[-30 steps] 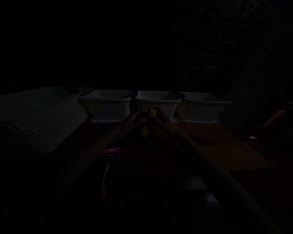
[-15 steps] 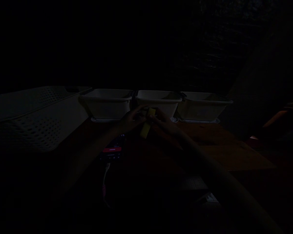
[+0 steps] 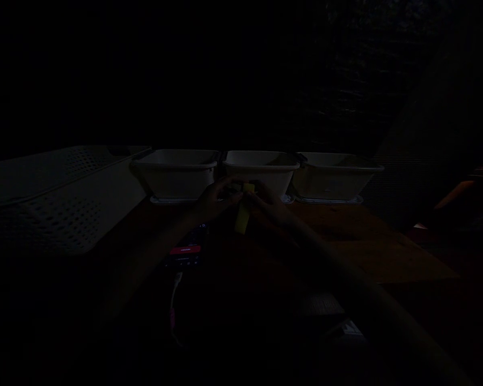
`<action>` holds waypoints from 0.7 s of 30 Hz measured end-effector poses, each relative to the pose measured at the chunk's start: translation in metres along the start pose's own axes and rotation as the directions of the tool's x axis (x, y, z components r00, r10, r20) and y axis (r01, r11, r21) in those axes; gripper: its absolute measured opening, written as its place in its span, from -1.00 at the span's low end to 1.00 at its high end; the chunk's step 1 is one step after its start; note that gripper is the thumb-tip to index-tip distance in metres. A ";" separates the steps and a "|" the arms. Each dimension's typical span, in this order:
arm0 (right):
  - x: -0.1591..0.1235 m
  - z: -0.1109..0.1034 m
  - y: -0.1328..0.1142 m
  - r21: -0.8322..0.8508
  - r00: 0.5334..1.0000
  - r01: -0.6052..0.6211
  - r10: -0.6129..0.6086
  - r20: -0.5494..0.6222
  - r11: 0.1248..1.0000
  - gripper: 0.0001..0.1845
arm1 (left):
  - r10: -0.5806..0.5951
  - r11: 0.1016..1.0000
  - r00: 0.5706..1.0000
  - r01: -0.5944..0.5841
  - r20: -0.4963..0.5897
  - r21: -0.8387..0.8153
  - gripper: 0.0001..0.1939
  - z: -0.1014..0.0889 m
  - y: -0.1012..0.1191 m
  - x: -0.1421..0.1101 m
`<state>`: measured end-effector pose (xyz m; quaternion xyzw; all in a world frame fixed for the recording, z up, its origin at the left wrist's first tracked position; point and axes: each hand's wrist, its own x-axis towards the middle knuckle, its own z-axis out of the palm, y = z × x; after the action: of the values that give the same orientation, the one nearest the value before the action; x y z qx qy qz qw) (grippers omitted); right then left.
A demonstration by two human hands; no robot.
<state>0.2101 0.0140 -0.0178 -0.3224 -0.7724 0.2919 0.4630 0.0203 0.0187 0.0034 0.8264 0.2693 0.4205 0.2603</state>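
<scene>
Jutting from between the fingers point(image 3: 258, 200), a yellow strip point(image 3: 242, 217)

"What's along the back of your desk point(image 3: 386, 257)?"
"Three tubs point(image 3: 177, 181) in a row, a basket point(image 3: 118, 198) left of them."
"And nearer you?"
"A strip point(image 3: 242, 219) between your left hand point(image 3: 210, 205) and right hand point(image 3: 277, 208); left of it, a phone point(image 3: 188, 250), a cable point(image 3: 173, 295) before that."

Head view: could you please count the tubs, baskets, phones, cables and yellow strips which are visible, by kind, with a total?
Tubs: 3
Basket: 1
Phone: 1
Cable: 1
Yellow strip: 1, apparently one piece, partly covered by fingers
Total: 7, as far as the dark picture shows
</scene>
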 end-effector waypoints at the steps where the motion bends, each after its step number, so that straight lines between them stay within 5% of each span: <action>1: 0.000 0.000 0.000 -0.005 1.000 0.001 -0.001 -0.001 1.000 -0.47 | 0.001 1.000 1.000 -0.001 0.004 -0.003 -0.59 0.000 0.000 0.000; 11: -0.002 0.001 -0.002 -0.069 1.000 0.026 -0.025 0.007 0.997 -0.51 | -0.008 1.000 1.000 0.008 0.004 0.016 -0.60 0.002 -0.003 -0.001; 16: 0.000 0.003 0.002 0.064 1.000 -0.010 0.011 -0.025 0.998 -0.48 | 0.013 0.998 1.000 -0.013 -0.002 0.063 -0.59 0.002 -0.002 0.000; 21: 0.001 0.004 0.005 0.194 0.991 -0.056 0.079 -0.112 0.979 -0.45 | 0.184 0.952 0.977 -0.204 0.102 0.228 -0.19 0.001 -0.001 -0.002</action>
<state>0.2073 0.0166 -0.0226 -0.3194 -0.7006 0.3603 0.5267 0.0196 0.0176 0.0012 0.8901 0.2244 0.3755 0.1276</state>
